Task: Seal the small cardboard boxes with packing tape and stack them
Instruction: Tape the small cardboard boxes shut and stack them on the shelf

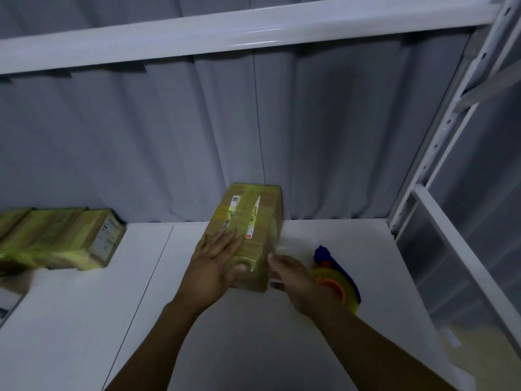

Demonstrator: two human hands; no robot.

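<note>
A person's left hand (217, 258) lies flat on top of a small brown cardboard box (253, 218) wrapped in glossy yellowish packing tape. The fingers are straight and spread below its printed labels, the thumb down over the near end; the grip is wide, pressing rather than clasping. The box rests lengthwise on a white surface (84, 320), its far end close to a grey pleated curtain (169, 136). The right hand (293, 277) sits just beside the box's near right corner, thumb raised toward it. A sheen of clear film shows between them, and whether that grip pinches anything cannot be told. Just behind the right wrist lies a blue, yellow and orange tape dispenser (338, 280), partly hidden. At far left, well apart from the hands, a cluster of tape-wrapped cardboard boxes (70, 241) sits on the same surface, blurred toward the frame's edge. A white metal rack upright (439, 142) rises at right.
</note>
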